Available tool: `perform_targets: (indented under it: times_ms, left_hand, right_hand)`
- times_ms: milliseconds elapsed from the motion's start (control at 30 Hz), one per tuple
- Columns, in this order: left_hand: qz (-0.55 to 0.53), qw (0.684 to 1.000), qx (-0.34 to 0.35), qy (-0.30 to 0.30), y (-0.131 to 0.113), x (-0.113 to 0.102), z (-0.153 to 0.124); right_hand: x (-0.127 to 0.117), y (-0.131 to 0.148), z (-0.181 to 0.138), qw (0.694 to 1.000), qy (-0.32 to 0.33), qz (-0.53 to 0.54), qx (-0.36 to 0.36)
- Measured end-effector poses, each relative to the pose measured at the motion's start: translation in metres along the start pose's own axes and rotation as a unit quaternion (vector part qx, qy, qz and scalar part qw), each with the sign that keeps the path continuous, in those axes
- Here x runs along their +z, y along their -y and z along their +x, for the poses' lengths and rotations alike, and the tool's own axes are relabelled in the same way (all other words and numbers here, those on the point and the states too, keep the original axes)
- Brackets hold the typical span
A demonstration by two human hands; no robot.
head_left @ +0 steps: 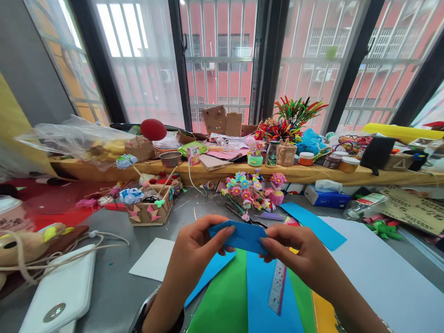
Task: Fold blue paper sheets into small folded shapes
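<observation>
A folded piece of blue paper (244, 238) is held up between both hands, above the table. My left hand (203, 243) pinches its left end, thumb in front and fingers behind. At the right end, my right hand (287, 245) grips the paper between thumb and fingers. Below lie a green sheet (222, 296) and a wide blue strip (258, 286), with a patterned clear ruler (278, 286) resting on top. Another blue paper piece (213, 275) sits under my left wrist. Part of a dark-handled tool behind the folded paper is mostly hidden.
A large white sheet (381, 263) and a blue strip (315, 224) lie to the right. Pipe-cleaner flowers (244, 187), a cardboard basket (151, 210) and a tissue box (328, 194) stand behind. At left are a white device (62, 286) with a cord and a white paper square (152, 259).
</observation>
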State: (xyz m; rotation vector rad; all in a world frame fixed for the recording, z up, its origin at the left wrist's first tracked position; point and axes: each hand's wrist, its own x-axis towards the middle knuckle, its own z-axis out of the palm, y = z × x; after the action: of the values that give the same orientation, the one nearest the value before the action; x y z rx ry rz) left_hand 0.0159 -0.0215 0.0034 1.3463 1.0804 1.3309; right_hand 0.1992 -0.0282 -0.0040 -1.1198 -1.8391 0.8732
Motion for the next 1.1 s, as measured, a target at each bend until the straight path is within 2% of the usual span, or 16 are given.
perform_targets:
  times_ms: [200, 433, 567, 767, 1000, 1100]
  left_hand:
    - [0.014, 1.000, -0.010, 0.022, 0.0000, 0.0049, -0.0021]
    - [0.062, 0.989, 0.008, 0.135, 0.0058, 0.0038, 0.0008]
    - [0.049, 0.990, 0.026, 0.130, 0.0065, 0.0065, -0.0011]
    - [0.050, 0.990, 0.014, 0.127, 0.0035, 0.0057, -0.0012]
    - [0.057, 0.988, 0.004, 0.144, 0.0019, 0.0014, 0.0001]
    - [0.060, 0.988, 0.009, 0.141, 0.0006, 0.0018, -0.0002]
  right_hand:
    - [0.0053, -0.0011, 0.0014, 0.992, -0.051, 0.113, 0.025]
    - [0.0076, -0.0046, 0.0004, 0.990, -0.071, 0.118, -0.027]
    - [0.0066, -0.0038, 0.0002, 0.990, -0.075, 0.094, -0.075]
    - [0.0036, -0.0016, 0.0012, 0.989, -0.075, 0.041, -0.124]
    - [0.0013, -0.0009, -0.0020, 0.990, -0.058, 0.001, -0.131]
    - [0.0015, -0.0026, -0.0039, 0.994, -0.050, 0.010, -0.097]
